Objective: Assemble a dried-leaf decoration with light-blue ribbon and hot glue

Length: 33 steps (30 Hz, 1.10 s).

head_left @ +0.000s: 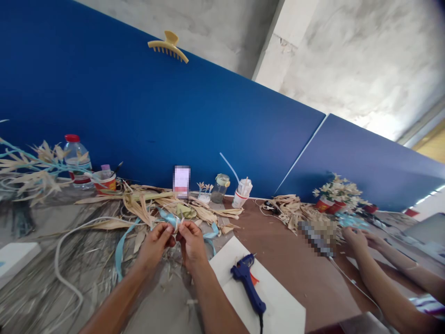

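Blue partition [208, 116], bare concrete [347, 60], brown tabletop [288, 255]

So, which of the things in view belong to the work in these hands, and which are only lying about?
Probably in the work:
small pale piece pinched between left hand and right hand
blue ribbon near the hands
dry husks behind them
glue gun on the white board

Probably just lying about:
yellow claw clip on the blue partition
red-capped bottle
glass jar

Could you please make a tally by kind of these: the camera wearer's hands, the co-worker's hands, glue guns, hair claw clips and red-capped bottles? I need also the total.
Wearer's hands: 2 (left hand, right hand)
Co-worker's hands: 2
Glue gun: 1
Hair claw clip: 1
Red-capped bottle: 1
Total: 7
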{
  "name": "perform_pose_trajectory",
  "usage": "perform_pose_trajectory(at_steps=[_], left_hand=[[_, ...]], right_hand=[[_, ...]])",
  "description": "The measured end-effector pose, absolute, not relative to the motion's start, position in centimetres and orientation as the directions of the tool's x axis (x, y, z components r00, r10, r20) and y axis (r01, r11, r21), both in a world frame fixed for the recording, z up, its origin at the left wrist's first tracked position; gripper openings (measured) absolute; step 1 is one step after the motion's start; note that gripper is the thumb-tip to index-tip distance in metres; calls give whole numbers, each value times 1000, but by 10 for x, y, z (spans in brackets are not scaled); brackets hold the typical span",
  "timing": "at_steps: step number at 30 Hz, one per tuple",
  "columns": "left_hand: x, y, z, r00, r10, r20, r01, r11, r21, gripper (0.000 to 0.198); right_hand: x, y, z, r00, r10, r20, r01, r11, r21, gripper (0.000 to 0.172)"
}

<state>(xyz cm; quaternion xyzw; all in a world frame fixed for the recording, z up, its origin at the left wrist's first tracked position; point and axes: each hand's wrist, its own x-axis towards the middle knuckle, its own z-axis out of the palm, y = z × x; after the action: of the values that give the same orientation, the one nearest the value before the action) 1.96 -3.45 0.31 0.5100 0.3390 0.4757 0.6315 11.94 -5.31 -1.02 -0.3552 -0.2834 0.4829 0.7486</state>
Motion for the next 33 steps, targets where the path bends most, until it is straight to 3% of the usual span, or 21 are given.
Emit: perform_pose_trajectory(at_steps=[15,24,33], left_hand=[[15,-39,16,533,840,-99,-394,350,850,22],[16,-35,15,539,821,-187,-479,482,734,23],[17,-38,17,535,816,-222,-488,512,707,19]], right_hand=[[118,-56,-3,438,895,82,-452,298,-841,14],[117,-59,5,465,879,106,-338,287,-896,12],[118,-59,6,455,883,118,-337,293,-895,11]])
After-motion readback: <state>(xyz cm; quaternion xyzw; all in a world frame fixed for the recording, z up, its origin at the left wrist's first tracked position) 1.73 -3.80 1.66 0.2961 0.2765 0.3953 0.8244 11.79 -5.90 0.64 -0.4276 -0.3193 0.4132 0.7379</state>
